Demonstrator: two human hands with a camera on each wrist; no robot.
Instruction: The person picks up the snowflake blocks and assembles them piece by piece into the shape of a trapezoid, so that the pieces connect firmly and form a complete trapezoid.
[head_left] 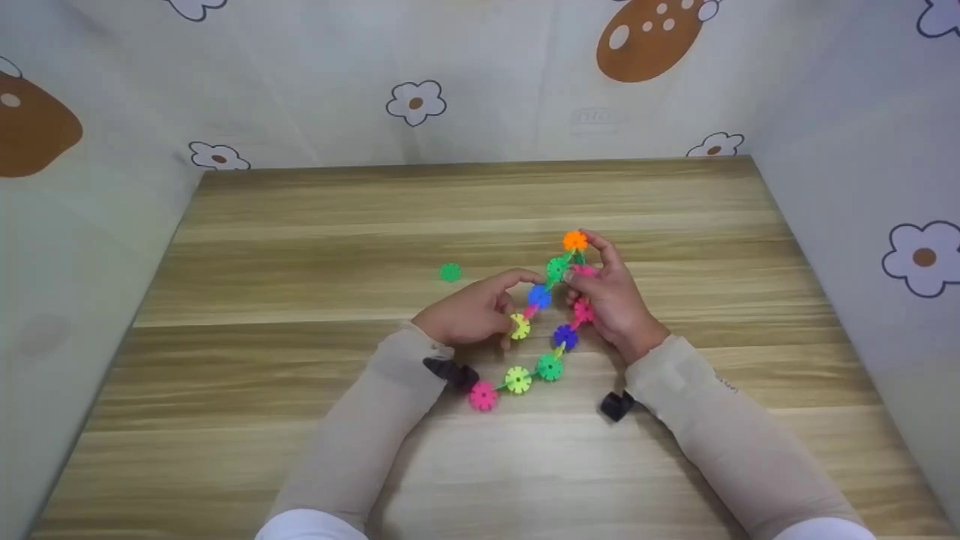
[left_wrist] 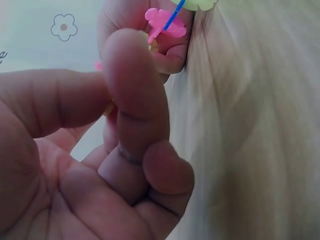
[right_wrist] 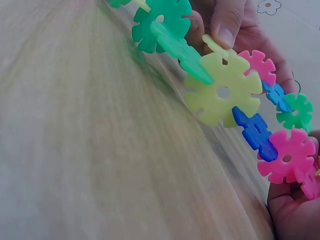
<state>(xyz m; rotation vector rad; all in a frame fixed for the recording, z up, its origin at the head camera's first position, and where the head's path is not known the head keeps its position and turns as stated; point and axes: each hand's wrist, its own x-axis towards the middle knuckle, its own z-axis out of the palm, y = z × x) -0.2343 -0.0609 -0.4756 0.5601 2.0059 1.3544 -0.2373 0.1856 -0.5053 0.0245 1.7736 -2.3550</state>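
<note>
A chain of colourful plastic snowflake discs hangs in a bent loop between my hands, with a light yellow disc (head_left: 517,380) and a pink end disc (head_left: 483,396) trailing nearest me. My right hand (head_left: 621,307) grips the chain near its top bend, by a pink disc, one finger reaching up to the orange disc (head_left: 575,241). My left hand (head_left: 469,313) pinches the other strand at a yellow disc (head_left: 520,326), its index finger stretched towards the blue disc (head_left: 539,297). In the left wrist view, curled fingers (left_wrist: 137,95) hide most of the pinched piece.
One loose green disc (head_left: 450,272) lies on the wood-grain table (head_left: 300,247), left of the chain and beyond my left hand. Patterned walls (head_left: 487,67) stand along the back and sides. Black wrist cameras (head_left: 616,406) sit by each wrist.
</note>
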